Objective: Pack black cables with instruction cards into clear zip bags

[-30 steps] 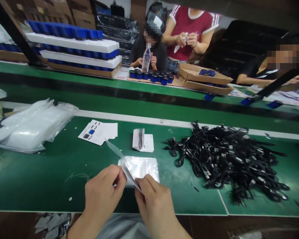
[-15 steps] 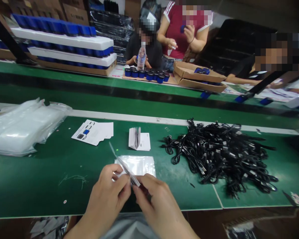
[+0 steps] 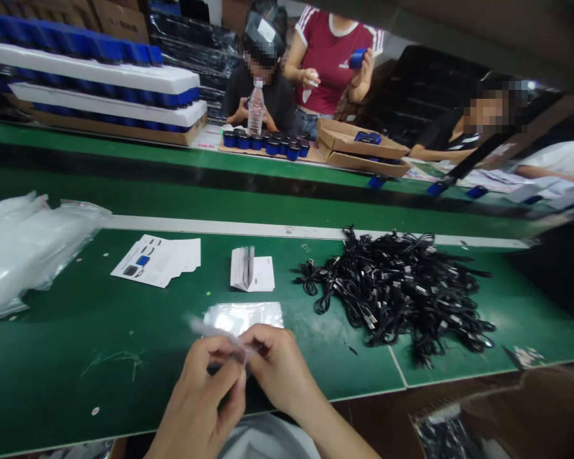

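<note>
My left hand (image 3: 210, 382) and my right hand (image 3: 280, 366) meet over the near edge of the bench. Between their pinched fingers is a small clear plastic bag (image 3: 220, 333), blurred and tilted. Its contents, if any, I cannot make out. Just beyond the fingers lies a flat stack of clear bags (image 3: 263, 313). Farther out, a folded leaflet (image 3: 242, 268) stands partly on a white sheet. Printed cards (image 3: 148, 261) are fanned out to its left. A heap of black USB cables (image 3: 402, 293) spreads over the bench on the right.
Large clear bags of white contents (image 3: 23, 248) lie at the left of the green bench (image 3: 138, 344). Across a raised ledge, several people handle blue-and-black items. A plastic bottle (image 3: 255, 111), cardboard trays (image 3: 358, 150) and foam trays (image 3: 95, 70) stand there. Below right is an open box (image 3: 449, 433).
My right hand has moved up and over the bag's upper edge, and the bag lies flatter. The whole view has shifted, so the bench things sit farther left.
</note>
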Tool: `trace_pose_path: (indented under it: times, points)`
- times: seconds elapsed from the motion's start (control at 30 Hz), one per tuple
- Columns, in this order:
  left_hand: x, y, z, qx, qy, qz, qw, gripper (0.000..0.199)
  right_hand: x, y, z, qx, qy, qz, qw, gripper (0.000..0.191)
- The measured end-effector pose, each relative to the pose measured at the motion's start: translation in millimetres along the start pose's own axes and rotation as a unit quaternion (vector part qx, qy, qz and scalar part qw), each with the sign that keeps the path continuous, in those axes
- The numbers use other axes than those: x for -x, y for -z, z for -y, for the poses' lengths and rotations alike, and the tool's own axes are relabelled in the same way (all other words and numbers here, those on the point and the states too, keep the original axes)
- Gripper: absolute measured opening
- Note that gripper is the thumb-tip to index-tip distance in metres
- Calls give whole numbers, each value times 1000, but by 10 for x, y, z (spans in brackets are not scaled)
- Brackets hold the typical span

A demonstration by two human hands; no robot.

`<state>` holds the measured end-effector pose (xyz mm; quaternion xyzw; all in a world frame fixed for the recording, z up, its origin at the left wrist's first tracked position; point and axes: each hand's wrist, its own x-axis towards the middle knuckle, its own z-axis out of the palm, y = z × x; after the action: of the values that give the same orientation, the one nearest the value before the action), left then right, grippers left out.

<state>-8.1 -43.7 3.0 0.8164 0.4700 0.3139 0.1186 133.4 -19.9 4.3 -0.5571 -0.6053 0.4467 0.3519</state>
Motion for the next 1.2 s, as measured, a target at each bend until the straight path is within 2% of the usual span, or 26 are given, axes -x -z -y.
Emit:
trace_pose_path:
  times: [0.07,0.13,0.2,0.23,0.27,0.33,0.37,0.4,0.43,0.5,0.6,0.67,0.8,0.87,0.9,0.97,1.03,1.07,1.2]
  points:
    - [-26,29,6,29,-4,23,999,12,-17,-32,-33,-28,-35,11,999,12]
    - [-60,39,28,46,10,50,998,11,-24,39,-43,-36,-42,34,998,9]
    - [-96,23,59,63,48,80,994,13,-26,242,-31,-14,3,101,995,11]
    - [-114,7,76,70,72,96,990,16,-33,381,-24,15,34,122,992,19]
    - [-130,-14,93,78,96,114,986,18,-49,532,-24,63,63,118,989,22]
    - [-161,-62,122,93,129,148,976,20,-122,817,-56,221,93,-9,971,19]
    - [-175,-86,131,99,140,159,972,21,-182,932,-90,301,103,-77,945,22]
    - [-189,-108,137,103,149,167,969,20,-252,1021,-134,361,110,-129,917,25]
    - [-202,-126,138,107,153,171,967,20,-326,1083,-182,379,114,-146,907,26]
    - [-224,-152,131,107,158,168,967,22,-461,1144,-276,381,127,-154,903,20]
    - [-244,-162,114,105,166,161,967,23,-548,1172,-359,335,157,-168,914,11]
    - [-247,-159,109,108,165,160,967,23,-530,1194,-375,288,174,-207,919,5]
    - [-243,-145,102,105,165,164,967,22,-441,1187,-351,188,168,-265,931,11]
    - [-244,-138,94,105,168,165,966,21,-372,1098,-291,101,134,-223,960,12]
    - [-245,-136,91,106,167,166,966,21,-325,1028,-244,43,107,-176,978,14]
    - [-245,-134,91,108,163,167,966,19,-203,857,-129,-65,50,-26,996,19]
    - [-238,-134,100,105,160,159,969,17,-70,679,-15,-54,36,141,988,17]
    - [-232,-133,106,103,157,149,971,16,-11,601,31,-21,37,171,984,17]
    - [-176,-137,102,78,151,80,982,20,120,415,112,132,26,177,975,22]
